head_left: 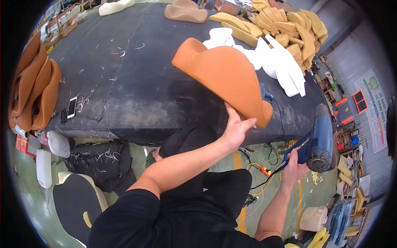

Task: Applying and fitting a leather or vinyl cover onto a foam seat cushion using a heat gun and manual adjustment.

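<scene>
A curved pad covered in tan-orange leather-like material (227,74) is raised at a slant over the near side of the black work table (157,103). My left hand (234,131) grips its lower edge near the right end; some fingers are hidden behind it. To the right, my right hand (294,168) is wrapped round the handle of a blue heat gun (319,138). The gun's nozzle points away from me, apart from the pad. Partly hidden behind the pad's right end is a small blue tool (268,96) with a cord.
Several similar covered pads (35,89) are stacked at the table's left. Farther back lie white pieces (279,68), a brown pad (186,11) and a yellow foam heap (289,27). A phone (72,107) lies near the left edge. Cables (264,170) cross the floor; white jugs (43,167) stand left.
</scene>
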The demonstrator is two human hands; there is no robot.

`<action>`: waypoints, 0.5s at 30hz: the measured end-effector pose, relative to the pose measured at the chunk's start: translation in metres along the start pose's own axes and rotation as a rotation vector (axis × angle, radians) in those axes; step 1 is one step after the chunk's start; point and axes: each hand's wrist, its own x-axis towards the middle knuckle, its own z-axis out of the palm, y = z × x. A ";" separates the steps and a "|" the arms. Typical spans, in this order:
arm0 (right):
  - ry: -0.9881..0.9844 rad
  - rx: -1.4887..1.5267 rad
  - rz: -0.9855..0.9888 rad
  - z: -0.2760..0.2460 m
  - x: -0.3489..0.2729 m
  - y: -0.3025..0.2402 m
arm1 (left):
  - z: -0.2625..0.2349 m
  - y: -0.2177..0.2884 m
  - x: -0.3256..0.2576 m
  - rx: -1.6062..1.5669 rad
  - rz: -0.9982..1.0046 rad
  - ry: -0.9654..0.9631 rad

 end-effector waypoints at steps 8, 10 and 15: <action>-0.023 -0.102 -0.146 0.032 -0.001 0.005 | -0.014 0.026 -0.029 0.047 -0.126 0.058; -0.054 -0.123 -0.076 0.034 -0.006 0.011 | -0.026 0.046 -0.044 0.164 -0.392 0.178; -0.156 -0.185 -0.129 0.050 -0.037 0.053 | -0.099 0.061 -0.096 0.293 -0.557 0.113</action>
